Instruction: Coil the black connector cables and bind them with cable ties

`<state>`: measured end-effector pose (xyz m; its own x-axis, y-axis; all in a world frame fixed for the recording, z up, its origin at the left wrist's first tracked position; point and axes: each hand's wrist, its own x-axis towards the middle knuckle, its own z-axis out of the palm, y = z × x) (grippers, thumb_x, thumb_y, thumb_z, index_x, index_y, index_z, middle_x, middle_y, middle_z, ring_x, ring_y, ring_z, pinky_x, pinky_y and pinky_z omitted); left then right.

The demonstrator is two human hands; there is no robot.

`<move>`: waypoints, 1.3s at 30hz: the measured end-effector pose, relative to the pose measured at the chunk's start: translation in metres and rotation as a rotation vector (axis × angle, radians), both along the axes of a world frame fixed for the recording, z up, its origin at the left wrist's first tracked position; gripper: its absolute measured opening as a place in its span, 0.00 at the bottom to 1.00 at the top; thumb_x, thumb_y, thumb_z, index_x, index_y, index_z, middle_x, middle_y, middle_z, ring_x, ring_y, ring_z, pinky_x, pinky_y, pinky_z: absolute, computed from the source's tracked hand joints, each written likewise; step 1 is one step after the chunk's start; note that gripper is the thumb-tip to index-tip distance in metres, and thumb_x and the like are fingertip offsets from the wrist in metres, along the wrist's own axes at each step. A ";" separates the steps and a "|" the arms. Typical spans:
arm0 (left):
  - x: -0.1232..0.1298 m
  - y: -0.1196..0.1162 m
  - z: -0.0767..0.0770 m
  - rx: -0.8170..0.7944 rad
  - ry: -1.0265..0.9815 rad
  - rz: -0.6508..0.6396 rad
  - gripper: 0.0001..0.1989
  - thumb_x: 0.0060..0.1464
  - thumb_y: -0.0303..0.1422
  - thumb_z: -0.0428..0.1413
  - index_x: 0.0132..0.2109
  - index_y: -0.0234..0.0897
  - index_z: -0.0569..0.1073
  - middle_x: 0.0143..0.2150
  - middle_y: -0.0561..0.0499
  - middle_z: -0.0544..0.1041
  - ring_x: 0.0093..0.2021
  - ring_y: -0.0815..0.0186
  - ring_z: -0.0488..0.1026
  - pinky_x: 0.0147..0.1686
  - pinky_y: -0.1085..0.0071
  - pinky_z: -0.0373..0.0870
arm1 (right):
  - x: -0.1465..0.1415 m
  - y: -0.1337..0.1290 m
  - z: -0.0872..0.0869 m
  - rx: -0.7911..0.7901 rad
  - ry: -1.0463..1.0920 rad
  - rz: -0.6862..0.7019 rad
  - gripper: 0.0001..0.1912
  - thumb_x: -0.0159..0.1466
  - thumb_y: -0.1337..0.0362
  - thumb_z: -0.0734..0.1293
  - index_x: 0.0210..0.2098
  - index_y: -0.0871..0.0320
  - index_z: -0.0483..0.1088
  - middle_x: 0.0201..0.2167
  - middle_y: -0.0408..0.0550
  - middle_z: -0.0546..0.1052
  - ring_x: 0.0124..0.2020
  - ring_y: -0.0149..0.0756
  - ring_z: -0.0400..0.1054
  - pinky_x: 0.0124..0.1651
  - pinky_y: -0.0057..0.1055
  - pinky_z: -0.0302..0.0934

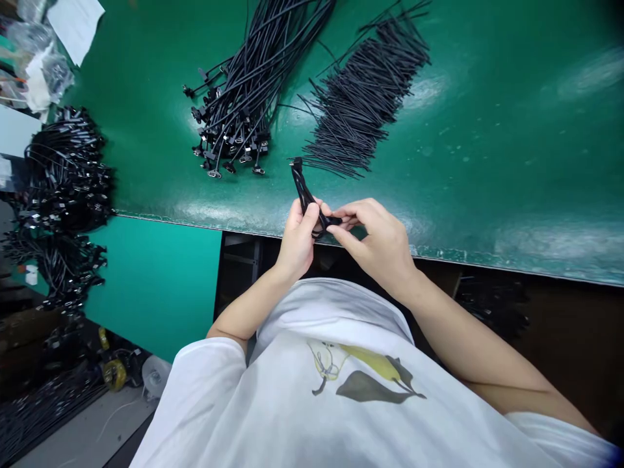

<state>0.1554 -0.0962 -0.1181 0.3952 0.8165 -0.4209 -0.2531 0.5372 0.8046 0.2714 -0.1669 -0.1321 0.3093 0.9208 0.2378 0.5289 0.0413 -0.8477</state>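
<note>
A black cable [303, 188], folded into a short bundle, is held just over the front edge of the green table. My left hand [302, 231] is closed round the middle of the bundle, thumb on top. At the bundle's lower right end, my right hand [373, 234] pinches a black connector end [334, 221] of the same cable between thumb and fingers. Another plug shows at the bundle's upper end. Beyond my hands lie a pile of short black ties or wires [365, 97] and a bunch of long black cables [263, 71] with connectors toward me.
The green table [487, 162] runs across the view. Heaps of bundled black cables [68, 175] stand at the left, by plastic bags [36, 65] and a paper sheet [77, 26]. A lower green board [156, 279] lies left of me. Tape rolls [114, 374] sit at the lower left.
</note>
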 end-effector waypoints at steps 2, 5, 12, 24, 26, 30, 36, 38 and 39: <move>-0.002 0.002 0.000 0.023 0.022 -0.006 0.05 0.64 0.35 0.55 0.40 0.38 0.69 0.36 0.55 0.77 0.45 0.70 0.77 0.52 0.72 0.69 | 0.000 0.001 -0.001 0.009 0.017 0.012 0.07 0.65 0.63 0.67 0.43 0.55 0.71 0.42 0.51 0.75 0.41 0.39 0.72 0.44 0.37 0.70; -0.005 0.003 0.000 0.035 0.031 -0.037 0.08 0.62 0.37 0.57 0.41 0.38 0.69 0.41 0.51 0.80 0.47 0.67 0.78 0.48 0.72 0.69 | -0.002 0.000 -0.008 -0.004 0.071 0.028 0.11 0.64 0.60 0.68 0.45 0.56 0.69 0.44 0.51 0.75 0.46 0.41 0.73 0.46 0.37 0.71; -0.010 0.010 -0.006 0.193 0.028 -0.052 0.13 0.58 0.42 0.62 0.40 0.38 0.70 0.35 0.53 0.79 0.37 0.71 0.77 0.42 0.73 0.71 | 0.003 -0.007 0.000 0.023 -0.138 -0.012 0.08 0.66 0.64 0.66 0.45 0.56 0.70 0.40 0.50 0.76 0.36 0.37 0.72 0.40 0.35 0.69; -0.001 0.001 -0.007 0.302 0.222 -0.046 0.14 0.65 0.44 0.52 0.51 0.42 0.71 0.28 0.57 0.64 0.26 0.74 0.62 0.27 0.76 0.63 | -0.026 -0.002 0.016 -0.097 -0.725 -0.200 0.23 0.71 0.68 0.55 0.64 0.57 0.64 0.34 0.51 0.69 0.28 0.33 0.63 0.30 0.30 0.58; 0.001 -0.004 -0.003 0.328 0.267 -0.074 0.16 0.68 0.46 0.47 0.51 0.42 0.70 0.33 0.54 0.68 0.32 0.72 0.68 0.36 0.74 0.68 | -0.033 0.004 0.022 -0.183 -0.739 -0.182 0.26 0.72 0.68 0.52 0.67 0.63 0.60 0.33 0.53 0.69 0.28 0.35 0.64 0.30 0.31 0.60; -0.004 -0.002 0.001 0.420 0.353 -0.164 0.13 0.68 0.42 0.47 0.52 0.41 0.68 0.49 0.50 0.73 0.52 0.68 0.71 0.57 0.69 0.65 | -0.032 0.003 0.036 -0.296 -0.523 0.104 0.26 0.70 0.70 0.50 0.66 0.68 0.59 0.37 0.59 0.72 0.33 0.41 0.69 0.33 0.35 0.66; -0.021 0.012 -0.008 0.350 0.329 -0.282 0.12 0.67 0.41 0.47 0.49 0.40 0.68 0.35 0.53 0.69 0.32 0.70 0.68 0.43 0.71 0.69 | 0.025 -0.004 0.037 -0.165 -0.014 0.279 0.19 0.68 0.56 0.63 0.56 0.54 0.69 0.44 0.51 0.75 0.36 0.35 0.73 0.43 0.34 0.71; -0.021 0.009 -0.007 0.412 0.349 -0.354 0.11 0.65 0.39 0.51 0.50 0.40 0.69 0.38 0.51 0.72 0.36 0.68 0.71 0.46 0.69 0.69 | 0.040 0.006 0.030 -0.160 0.133 0.098 0.24 0.63 0.49 0.68 0.52 0.57 0.71 0.44 0.54 0.76 0.38 0.37 0.73 0.41 0.35 0.70; -0.019 0.007 -0.005 0.459 0.366 -0.384 0.11 0.63 0.37 0.53 0.50 0.40 0.69 0.41 0.49 0.74 0.41 0.65 0.73 0.50 0.67 0.68 | 0.042 0.013 0.026 -0.172 0.190 0.072 0.28 0.59 0.45 0.70 0.51 0.59 0.72 0.45 0.55 0.76 0.39 0.39 0.73 0.41 0.36 0.70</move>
<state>0.1365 -0.0895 -0.1231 0.5900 0.7745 -0.2281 0.2173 0.1198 0.9687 0.3132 -0.1544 -0.1058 0.2656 0.9639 0.0200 0.3606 -0.0801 -0.9293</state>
